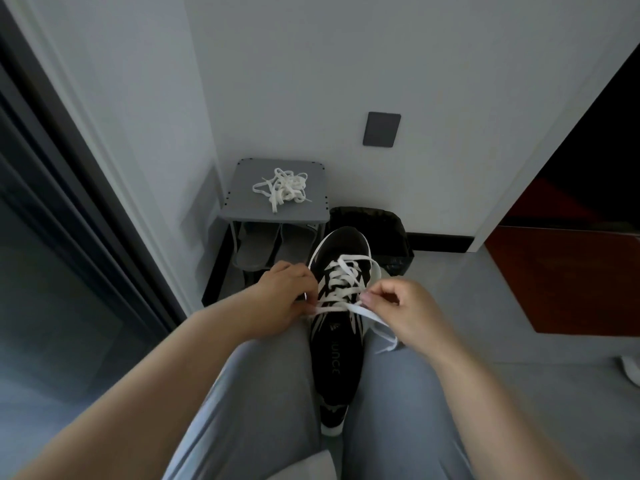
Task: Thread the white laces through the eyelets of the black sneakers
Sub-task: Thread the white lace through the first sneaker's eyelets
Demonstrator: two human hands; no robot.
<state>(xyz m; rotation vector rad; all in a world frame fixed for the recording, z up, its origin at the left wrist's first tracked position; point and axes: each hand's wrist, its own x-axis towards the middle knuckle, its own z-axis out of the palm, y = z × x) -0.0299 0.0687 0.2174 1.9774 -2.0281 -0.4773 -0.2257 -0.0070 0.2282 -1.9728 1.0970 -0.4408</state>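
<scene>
Partly out of sight, white lace (341, 308) within left hand's (281, 299) grip.

a black sneaker (337, 344) lies wedged between the person's grey-trousered thighs (263, 393), toe pointing away. a white lace (341, 278) crisscrosses its eyelets. the left hand (282, 299) pinches one lace end at the shoe's left side; the right hand (403, 315) pinches the other end just right of it. beyond, a loose lace (282, 189) lies heaped on a grey stool (242, 202), slippers (273, 247) beneath.
</scene>
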